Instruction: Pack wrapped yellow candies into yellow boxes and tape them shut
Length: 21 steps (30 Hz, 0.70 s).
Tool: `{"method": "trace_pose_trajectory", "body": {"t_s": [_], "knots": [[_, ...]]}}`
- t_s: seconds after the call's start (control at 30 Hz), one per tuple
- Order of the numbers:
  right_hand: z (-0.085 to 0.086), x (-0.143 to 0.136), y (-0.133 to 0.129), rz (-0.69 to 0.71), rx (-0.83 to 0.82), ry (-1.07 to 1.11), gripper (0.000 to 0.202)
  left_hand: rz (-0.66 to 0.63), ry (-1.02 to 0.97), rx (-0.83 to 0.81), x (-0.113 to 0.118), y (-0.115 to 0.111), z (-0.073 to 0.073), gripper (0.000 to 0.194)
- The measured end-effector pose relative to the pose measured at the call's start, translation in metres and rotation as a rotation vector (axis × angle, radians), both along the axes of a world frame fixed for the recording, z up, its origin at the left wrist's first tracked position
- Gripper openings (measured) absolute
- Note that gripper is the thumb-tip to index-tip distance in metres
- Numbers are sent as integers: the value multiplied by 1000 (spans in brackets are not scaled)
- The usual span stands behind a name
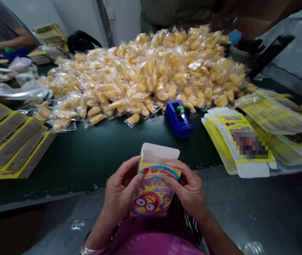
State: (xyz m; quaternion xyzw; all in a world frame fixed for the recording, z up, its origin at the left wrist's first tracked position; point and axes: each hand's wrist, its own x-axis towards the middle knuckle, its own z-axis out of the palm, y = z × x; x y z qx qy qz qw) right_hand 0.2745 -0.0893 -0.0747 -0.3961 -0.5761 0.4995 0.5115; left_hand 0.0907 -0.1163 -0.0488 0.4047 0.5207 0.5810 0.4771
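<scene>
A yellow printed box (pixel 153 198) stands upright between my two hands, its white top flap (pixel 160 152) raised and its top open. On its left side, my left hand (pixel 124 187) grips it with the thumb on the front. The right side is held by my right hand (pixel 189 186), thumb also across the front near the top. Beyond the box, a blue tape dispenser (pixel 178 122) with a green roll sits on the dark green table (pixel 100 152). Behind that lies a large heap of clear-wrapped yellow pieces (pixel 145 74).
Flat yellow cartons (pixel 241 141) are stacked at the right. Yellow boxes (pixel 12 141) lie in a row at the left. A person's arm (pixel 20 39) shows at the upper left, and another person (pixel 177 14) stands behind the heap.
</scene>
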Motion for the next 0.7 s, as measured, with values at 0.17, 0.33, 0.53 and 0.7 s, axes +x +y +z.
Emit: {"method": "trace_pose_trajectory", "body": {"t_s": [0.17, 0.33, 0.53, 0.7], "knots": [[1, 17, -18, 99, -112, -38, 36, -8, -19, -95, 3, -14, 3, 23], [-13, 20, -34, 19, -189, 133, 55, -96, -31, -190, -2, -27, -5, 21], [-12, 30, -35, 74, -145, -84, 23, -57, 169, -194, -3, -32, -8, 15], [-5, 32, -32, -9, -27, -187, 13, -99, 247, -177, -5, -27, -7, 8]]}}
